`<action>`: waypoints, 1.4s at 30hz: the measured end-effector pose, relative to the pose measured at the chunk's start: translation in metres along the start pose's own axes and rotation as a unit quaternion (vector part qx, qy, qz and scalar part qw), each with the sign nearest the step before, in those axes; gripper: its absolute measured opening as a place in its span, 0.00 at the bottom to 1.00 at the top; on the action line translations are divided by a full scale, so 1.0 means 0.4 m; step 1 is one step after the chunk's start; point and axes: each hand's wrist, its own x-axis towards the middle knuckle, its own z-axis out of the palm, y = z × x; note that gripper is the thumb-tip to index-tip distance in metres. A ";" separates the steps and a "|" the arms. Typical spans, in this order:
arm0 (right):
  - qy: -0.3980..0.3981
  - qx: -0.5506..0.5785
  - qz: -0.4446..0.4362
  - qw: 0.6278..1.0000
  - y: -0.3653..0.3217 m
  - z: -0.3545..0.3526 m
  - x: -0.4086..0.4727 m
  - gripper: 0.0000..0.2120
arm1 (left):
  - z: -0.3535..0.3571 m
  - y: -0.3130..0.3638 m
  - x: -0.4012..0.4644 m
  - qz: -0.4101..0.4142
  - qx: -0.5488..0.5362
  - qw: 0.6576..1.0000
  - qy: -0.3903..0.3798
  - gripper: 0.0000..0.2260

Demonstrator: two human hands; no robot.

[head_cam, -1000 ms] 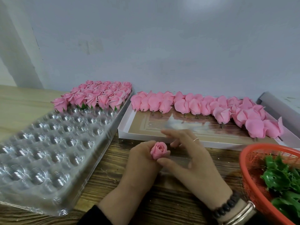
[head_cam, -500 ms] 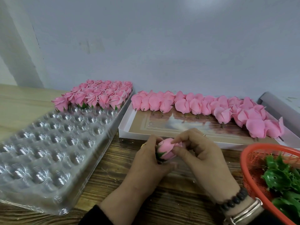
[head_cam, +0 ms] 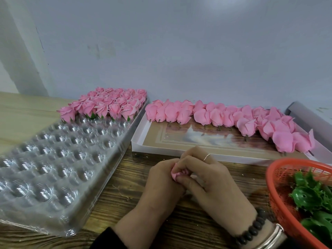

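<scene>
A small pink rose head [head_cam: 177, 173] is held between both hands over the wooden table, mostly hidden by fingers. My left hand [head_cam: 162, 182] wraps around it from the left. My right hand [head_cam: 210, 178] curls its fingers over the top and pinches it from the right. A clear plastic tray [head_cam: 53, 159] with several round pockets lies at the left; finished pink roses [head_cam: 106, 105] with green bases fill its far rows. A flat white box [head_cam: 179, 141] behind the hands holds a row of pink rose heads on short stems [head_cam: 224, 115].
An orange mesh basket [head_cam: 280, 177] with several green plastic calyxes [head_cam: 309, 196] stands at the right edge. A grey wall rises right behind the box. Bare wooden table [head_cam: 111, 194] shows between the tray and my hands.
The rose stood upright in my left fist with the right hand open beside it. My right fingers have since closed over the flower, and both hands now cover most of it.
</scene>
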 end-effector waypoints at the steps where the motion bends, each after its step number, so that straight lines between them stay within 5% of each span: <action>1: 0.004 0.005 0.002 1.000 -0.001 -0.001 -0.001 0.03 | -0.004 0.004 -0.002 -0.001 -0.013 1.000 -0.005 0.12; 10: 0.165 0.063 0.050 0.983 -0.014 0.010 0.007 0.11 | 0.015 0.011 -0.002 0.024 -0.067 0.997 -0.010 0.12; 16: 0.118 0.051 0.056 0.990 -0.021 0.041 0.003 0.14 | 0.051 0.016 -0.016 0.097 -0.155 0.982 -0.054 0.14; 21: 0.078 0.049 0.104 0.990 -0.010 0.036 0.000 0.14 | 0.053 0.017 -0.016 0.032 -0.294 0.953 -0.066 0.11; 24: 0.051 0.074 0.134 0.987 -0.009 0.031 0.000 0.16 | 0.047 0.023 -0.018 0.018 -0.287 0.955 -0.066 0.13; 30: -0.034 0.073 0.171 0.982 0.004 0.011 -0.002 0.25 | 0.045 0.028 -0.015 0.043 -0.297 0.954 -0.010 0.03; 35: -0.065 0.091 0.180 0.977 0.020 -0.005 -0.008 0.34 | 0.029 0.024 -0.010 0.080 -0.207 0.975 -0.004 0.03; 42: 0.115 0.161 0.086 0.976 -0.007 0.004 -0.002 0.14 | 0.023 0.024 -0.004 0.059 -0.193 0.979 0.008 0.11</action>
